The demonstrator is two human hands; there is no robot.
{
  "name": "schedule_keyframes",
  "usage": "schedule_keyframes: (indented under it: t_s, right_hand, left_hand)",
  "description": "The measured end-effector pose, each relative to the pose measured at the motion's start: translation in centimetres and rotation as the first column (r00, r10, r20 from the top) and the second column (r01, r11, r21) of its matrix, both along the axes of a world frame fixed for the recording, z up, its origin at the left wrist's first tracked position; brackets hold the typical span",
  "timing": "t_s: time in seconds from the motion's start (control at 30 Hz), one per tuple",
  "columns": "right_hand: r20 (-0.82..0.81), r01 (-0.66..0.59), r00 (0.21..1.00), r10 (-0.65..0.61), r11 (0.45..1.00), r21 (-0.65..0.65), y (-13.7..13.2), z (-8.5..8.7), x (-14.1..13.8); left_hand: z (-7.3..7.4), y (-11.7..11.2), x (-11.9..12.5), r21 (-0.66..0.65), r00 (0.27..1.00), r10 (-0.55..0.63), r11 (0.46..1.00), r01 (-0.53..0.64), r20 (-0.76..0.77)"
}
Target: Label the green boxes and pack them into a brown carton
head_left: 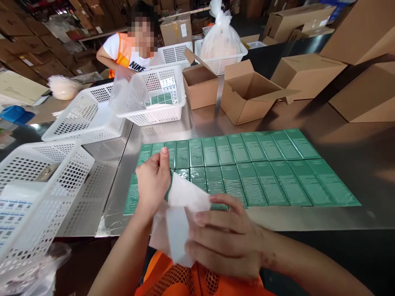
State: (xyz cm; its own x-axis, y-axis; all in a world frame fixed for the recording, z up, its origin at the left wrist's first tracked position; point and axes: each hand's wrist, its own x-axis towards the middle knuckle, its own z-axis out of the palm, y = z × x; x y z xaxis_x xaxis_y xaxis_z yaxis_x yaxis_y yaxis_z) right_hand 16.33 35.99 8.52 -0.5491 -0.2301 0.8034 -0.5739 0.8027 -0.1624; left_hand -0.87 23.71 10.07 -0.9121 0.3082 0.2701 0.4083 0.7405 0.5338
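Holding what looks like a thin white sheet (177,224) w/ my right grip (228,236): fingers bent over its right side, narrow gap, thumb out of sight. Left grip (153,176) is right by the sheet's far left corner, thumb up, other fingers curled out of view; can't tell if it's got hold of anything. Sheet is between my hands, around the near edge of the table (277,218), nearer to me than the left part of the green boxes (228,176), w/ my orange vest (174,273) just on its near side.

Risks, my guess: sheet is see-through in spots, prob. flimsy, so a hard pull could tear or crease it, esp. if both hands tug opp. ways. If the right fingers loosen, it could slip off the near edge, b/c not much seems to support it underneath. Left hand is close to the left end of the rows too; a sideways bump could knock boxes out of line, as they're packed edge to edge.

Direction: sheet's bent, so no single facing. Long axis runs approx. near-far, far end leaning a bit left; far flap slants toward the right fingertips, pale near part points at the vest.
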Motion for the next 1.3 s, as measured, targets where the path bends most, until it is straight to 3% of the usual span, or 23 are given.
schedule_keyframes:
  t_s: [0.07, 0.1, 0.17, 0.27, 0.4, 0.5, 0.6, 0.67, 0.73, 0.9, 1.3]
  right_hand:
    - [0.214, -0.023, 0.975, 0.066, 0.979, -0.201, 1.4, 1.1, 0.5]
    - [0.320, 0.062, 0.946, 0.047, 0.944, -0.324, 2.5, 1.6, 0.4]
    - [0.497, 0.290, 0.868, 0.000, 0.812, -0.506, 4.9, 2.2, -0.4]
    - [0.676, 0.467, 0.726, 0.125, 0.632, -0.618, 8.5, 1.5, -2.5]
    - [0.718, 0.483, 0.594, 0.363, 0.553, -0.679, 10.5, -1.4, -4.4]
    - [0.742, 0.476, 0.565, 0.362, 0.591, -0.651, 10.1, -3.1, -4.6]
    - [0.809, 0.487, 0.553, 0.197, 0.711, -0.506, 9.4, -4.1, -4.5]
    - [0.845, 0.499, 0.532, 0.055, 0.786, -0.365, 9.0, -4.5, -4.4]
    - [0.860, 0.513, 0.508, -0.049, 0.819, -0.256, 8.7, -4.8, -4.4]
    - [0.873, 0.531, 0.470, -0.133, 0.832, -0.159, 8.4, -5.1, -4.5]
    - [0.855, 0.525, 0.497, -0.149, 0.836, -0.160, 8.2, -5.2, -4.0]
  left_hand:
    - [0.0, -0.4, -0.9, -0.045, 0.992, -0.042, 0.998, 0.048, 0.122]
    - [0.0, -0.6, -1.1, -0.053, 0.968, -0.096, 0.992, 0.110, 0.230]
    - [-0.3, -1.0, -0.9, -0.017, 0.846, -0.249, 0.956, 0.291, 0.471]
    - [-0.8, -0.8, 1.0, 0.068, 0.637, -0.428, 0.858, 0.509, 0.641]
    - [-2.1, 0.2, 4.0, 0.067, 0.542, -0.479, 0.788, 0.612, 0.690]
    - [-3.4, 0.9, 5.6, 0.069, 0.591, -0.450, 0.830, 0.553, 0.669]
    - [-4.4, 1.2, 6.9, -0.018, 0.661, -0.374, 0.863, 0.505, 0.650]
    - [-4.7, 1.2, 7.5, -0.121, 0.686, -0.329, 0.846, 0.520, 0.649]
    - [-4.7, 1.2, 7.9, -0.213, 0.711, -0.303, 0.816, 0.538, 0.635]
    - [-4.5, 1.8, 7.9, -0.350, 0.742, -0.290, 0.740, 0.575, 0.604]
    - [-4.3, 2.4, 7.8, -0.466, 0.761, -0.287, 0.649, 0.602, 0.582]
